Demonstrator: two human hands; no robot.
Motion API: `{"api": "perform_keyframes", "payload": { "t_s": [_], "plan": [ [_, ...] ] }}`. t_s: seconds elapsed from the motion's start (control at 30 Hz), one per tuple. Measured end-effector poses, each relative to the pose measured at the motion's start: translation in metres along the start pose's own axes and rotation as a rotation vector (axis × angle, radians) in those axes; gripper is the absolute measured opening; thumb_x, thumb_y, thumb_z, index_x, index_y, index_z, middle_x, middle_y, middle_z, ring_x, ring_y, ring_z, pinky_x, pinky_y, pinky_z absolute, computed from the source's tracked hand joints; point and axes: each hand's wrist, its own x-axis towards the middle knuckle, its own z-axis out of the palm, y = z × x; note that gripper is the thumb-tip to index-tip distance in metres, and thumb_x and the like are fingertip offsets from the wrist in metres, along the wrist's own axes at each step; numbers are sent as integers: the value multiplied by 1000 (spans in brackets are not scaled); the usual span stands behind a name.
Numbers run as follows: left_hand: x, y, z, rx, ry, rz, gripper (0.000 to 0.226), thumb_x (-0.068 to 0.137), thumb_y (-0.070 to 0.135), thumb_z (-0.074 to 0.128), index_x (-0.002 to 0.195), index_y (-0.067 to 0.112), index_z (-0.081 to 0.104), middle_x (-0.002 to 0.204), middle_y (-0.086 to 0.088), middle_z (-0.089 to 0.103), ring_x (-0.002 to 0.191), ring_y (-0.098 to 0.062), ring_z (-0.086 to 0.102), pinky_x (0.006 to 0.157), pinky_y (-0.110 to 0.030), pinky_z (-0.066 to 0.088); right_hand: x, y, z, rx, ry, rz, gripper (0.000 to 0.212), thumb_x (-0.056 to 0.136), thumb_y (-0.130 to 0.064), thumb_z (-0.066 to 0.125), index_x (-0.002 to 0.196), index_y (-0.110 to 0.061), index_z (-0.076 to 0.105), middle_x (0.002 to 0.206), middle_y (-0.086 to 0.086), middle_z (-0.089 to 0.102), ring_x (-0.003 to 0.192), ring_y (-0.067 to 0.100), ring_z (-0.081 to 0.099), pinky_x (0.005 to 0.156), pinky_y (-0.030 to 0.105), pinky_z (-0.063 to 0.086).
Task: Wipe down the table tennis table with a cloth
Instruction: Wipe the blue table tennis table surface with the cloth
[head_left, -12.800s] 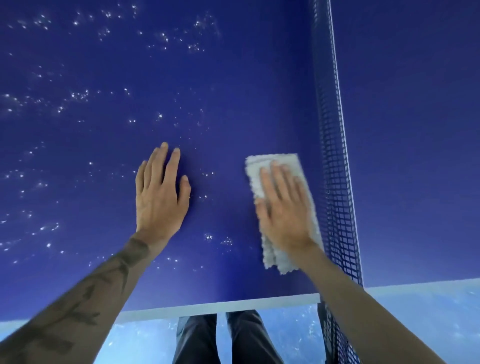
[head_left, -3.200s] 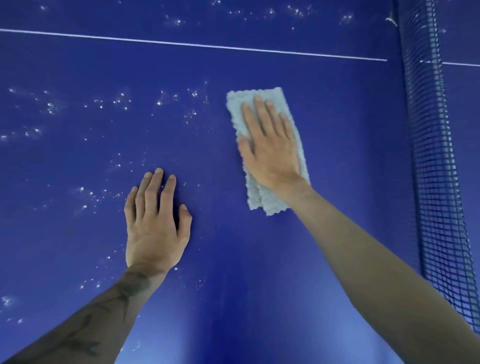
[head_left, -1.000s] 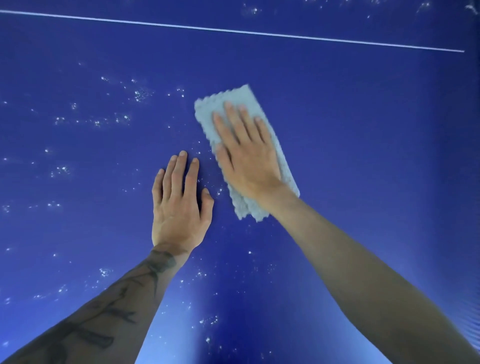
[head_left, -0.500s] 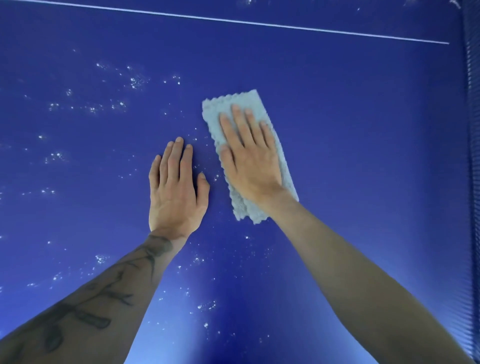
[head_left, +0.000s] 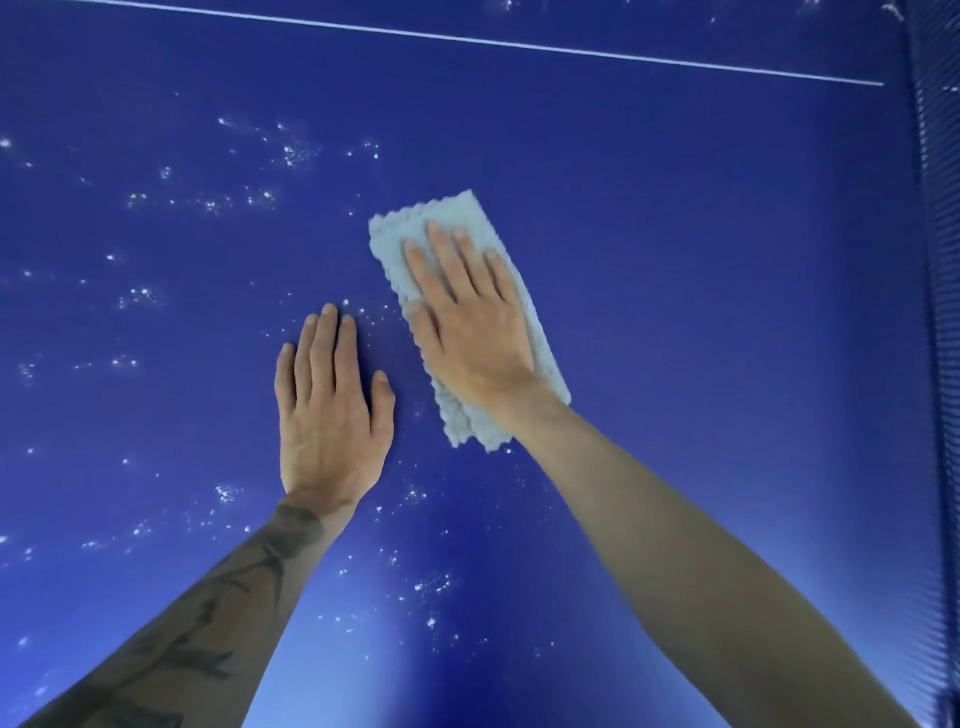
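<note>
We note the left hand (head_left: 332, 415) flat, fingers straight, on the blue table (head_left: 701, 260). Just beyond and to its right, the right hand (head_left: 467, 322) presses flat on the folded cloth (head_left: 447, 213). Net (head_left: 935, 260) at far right.

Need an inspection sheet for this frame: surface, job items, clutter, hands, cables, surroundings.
Surface: blue table tennis table; white specks over its left and near parts, few toward the right; white line across the far side.
Job's things: light cloth, folded, flat on the table.
Clutter: nothing seen.
Grippers: right hand pressed flat on the cloth, fingers straight; left hand flat on bare table beside it, holding nothing.
Cables: nothing seen.
Surroundings: net along the right edge.
</note>
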Motion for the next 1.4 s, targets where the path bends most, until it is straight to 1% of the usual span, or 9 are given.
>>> {"api": "perform_keyframes", "payload": {
  "t_s": [0.07,0.27,0.5,0.67,0.77,0.97,1.13,1.23,1.4],
  "plan": [
    [0,-2,3,1,7,-5,59,108,30,37,159,2,33,169,-15,32,157,-33,28,131,-49,17,-14,23,-1,-7,-10,-7,60,113,-42,20,171,-27,11,179,0,6,165,21,3,133,45,3],
    [0,-3,4,-12,6,-7,58,107,28,38,158,1,36,168,-14,33,157,-33,29,131,-49,18,26,50,-11,57,81,404,63,112,-41,19,171,-24,8,179,5,3,165,26,2,133,49,4],
    [1,-3,5,-21,17,-3,58,105,24,38,159,2,35,169,-14,33,157,-32,29,130,-50,20,-32,5,11,-24,24,-102,60,113,-39,25,170,-23,19,178,4,12,165,25,11,133,48,10],
    [1,-3,7,-15,29,-9,57,105,23,40,158,3,36,168,-13,34,157,-31,30,130,-50,21,-40,77,-5,-17,50,284,62,112,-42,19,171,-24,13,179,4,9,165,26,7,133,49,7],
    [1,-3,6,-22,18,-13,57,105,23,39,159,4,35,168,-12,34,157,-31,29,130,-49,20,-10,54,-6,54,97,419,63,112,-43,17,171,-23,9,179,7,4,165,28,3,133,51,4],
    [2,-3,4,-31,-22,-21,58,105,24,35,160,3,34,170,-12,31,158,-30,26,132,-46,14,-57,-1,16,6,46,-15,59,113,-38,28,170,-22,20,178,6,13,165,27,11,132,51,12],
    [2,-1,2,-26,-10,-30,57,105,20,38,158,2,36,168,-14,34,157,-32,29,130,-51,19,-71,66,1,-16,61,321,61,112,-40,24,171,-24,16,178,5,13,164,27,11,132,51,12],
    [2,0,0,-22,-19,-29,56,105,20,39,158,1,37,168,-14,34,157,-33,30,130,-51,19,-34,54,-3,35,108,459,63,111,-41,21,171,-21,13,178,8,9,165,30,8,132,53,9],
    [1,-1,0,-17,-49,-21,57,107,20,35,161,2,32,171,-12,29,159,-30,24,132,-48,15,-51,-16,17,19,68,102,61,112,-39,23,170,-21,18,178,7,11,165,28,9,133,52,10]
  ]
}}
